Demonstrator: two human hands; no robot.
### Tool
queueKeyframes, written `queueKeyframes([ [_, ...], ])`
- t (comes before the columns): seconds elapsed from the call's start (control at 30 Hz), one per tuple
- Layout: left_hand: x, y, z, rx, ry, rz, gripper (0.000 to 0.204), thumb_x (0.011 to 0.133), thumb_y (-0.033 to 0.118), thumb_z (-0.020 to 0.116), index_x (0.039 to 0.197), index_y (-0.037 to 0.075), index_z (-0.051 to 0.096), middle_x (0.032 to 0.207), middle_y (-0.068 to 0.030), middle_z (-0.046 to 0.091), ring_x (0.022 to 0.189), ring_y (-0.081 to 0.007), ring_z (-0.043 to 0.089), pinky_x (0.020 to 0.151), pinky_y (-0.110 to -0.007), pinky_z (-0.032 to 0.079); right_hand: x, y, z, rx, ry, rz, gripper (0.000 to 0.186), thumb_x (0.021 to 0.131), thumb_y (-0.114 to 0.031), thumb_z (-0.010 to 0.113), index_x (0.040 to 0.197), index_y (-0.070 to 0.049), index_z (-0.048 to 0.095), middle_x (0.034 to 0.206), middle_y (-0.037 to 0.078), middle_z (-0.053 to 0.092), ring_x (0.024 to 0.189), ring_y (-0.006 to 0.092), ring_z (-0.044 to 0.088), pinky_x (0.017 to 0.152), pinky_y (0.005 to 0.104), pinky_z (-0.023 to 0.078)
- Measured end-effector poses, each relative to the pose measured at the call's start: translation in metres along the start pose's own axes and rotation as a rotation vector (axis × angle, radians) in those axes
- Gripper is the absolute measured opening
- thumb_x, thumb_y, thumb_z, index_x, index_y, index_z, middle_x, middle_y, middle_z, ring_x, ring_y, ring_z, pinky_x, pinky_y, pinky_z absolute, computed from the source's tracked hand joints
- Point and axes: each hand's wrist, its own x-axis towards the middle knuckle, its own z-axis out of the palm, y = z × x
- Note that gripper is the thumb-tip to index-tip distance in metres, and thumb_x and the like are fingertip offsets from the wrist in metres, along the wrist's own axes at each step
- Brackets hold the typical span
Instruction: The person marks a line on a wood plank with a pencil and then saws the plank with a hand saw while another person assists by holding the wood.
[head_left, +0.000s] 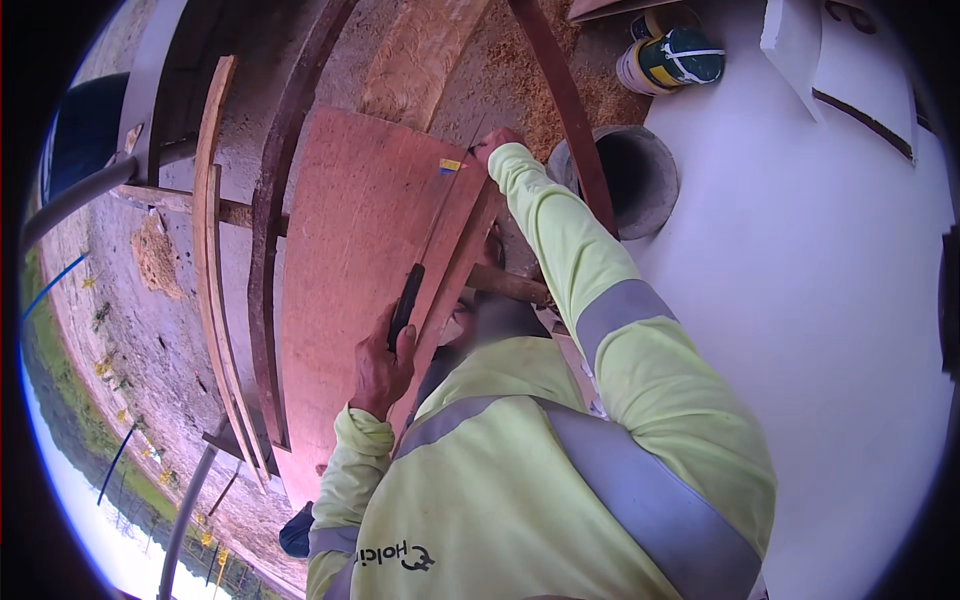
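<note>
My left hand [386, 365] is wrapped round the black handle of what looks like a handsaw [405, 305]. Its thin blade runs away from me over a reddish plywood board [340, 230], seen almost edge-on. A small yellow and blue label [450, 165] shows beside the blade's far part. My right arm reaches forward, and my right hand [497, 143] is closed at the board's far right corner, close to the blade's far end. What its fingers grip is hidden. The board lies in front of my body, its right edge running along my lap.
Long timber strips [210, 250] and a dark red beam [268, 270] lie left of the board. A concrete pipe [645, 180] stands to the right, beside a curved reddish plank [575, 110]. Sawdust [600, 95] covers ground ahead, near a green bucket [685, 57]. A white sheet [800, 300] spans the right.
</note>
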Motion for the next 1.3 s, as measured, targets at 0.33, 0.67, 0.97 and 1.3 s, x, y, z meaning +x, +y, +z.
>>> queueKeyframes([
  [0.33,0.047,0.003,0.026,0.053,0.023,-0.012,0.032,0.097,0.023,0.054,0.122,0.003,0.056,0.082,-0.0248,0.066,0.078,-0.0439,0.067,0.065,-0.046,0.052,-0.006,0.001,-0.009,0.093,-0.036,0.071,0.033,0.074,-0.036,0.074,0.089,-0.008,0.075,0.097,0.020,0.071,0.093,0.0372,0.069,0.086,0.0420,0.056],
  [0.67,-0.009,0.026,0.003,0.076,-0.021,-0.020,0.034,0.094,0.018,0.059,0.125,0.003,0.053,0.079,-0.0240,0.066,0.072,-0.0442,0.067,0.061,-0.044,0.052,-0.014,0.005,-0.016,0.070,-0.065,0.082,0.025,0.080,-0.033,0.069,0.095,-0.015,0.077,0.100,0.016,0.072,0.095,0.0376,0.068,0.089,0.0412,0.056],
  [0.97,0.119,0.005,0.063,0.105,0.071,0.057,0.033,0.094,0.022,0.061,0.119,0.002,0.054,0.083,-0.0274,0.066,0.082,-0.0480,0.065,0.068,-0.049,0.052,-0.026,-0.006,-0.020,0.098,-0.109,0.005,0.030,0.079,-0.030,0.070,0.104,-0.014,0.075,0.107,0.017,0.070,0.096,0.0384,0.068,0.086,0.0429,0.055],
  [1.3,0.137,0.023,0.046,-0.008,-0.148,0.247,0.057,0.081,0.008,0.059,0.136,0.001,0.046,0.095,-0.0208,0.066,0.083,-0.0303,0.068,0.071,-0.040,0.052,-0.141,-0.030,-0.050,0.044,0.242,-0.956,0.065,0.058,-0.020,0.083,0.119,-0.014,0.061,0.126,0.005,0.057,0.126,0.0306,0.045,0.098,0.0492,0.043],
])
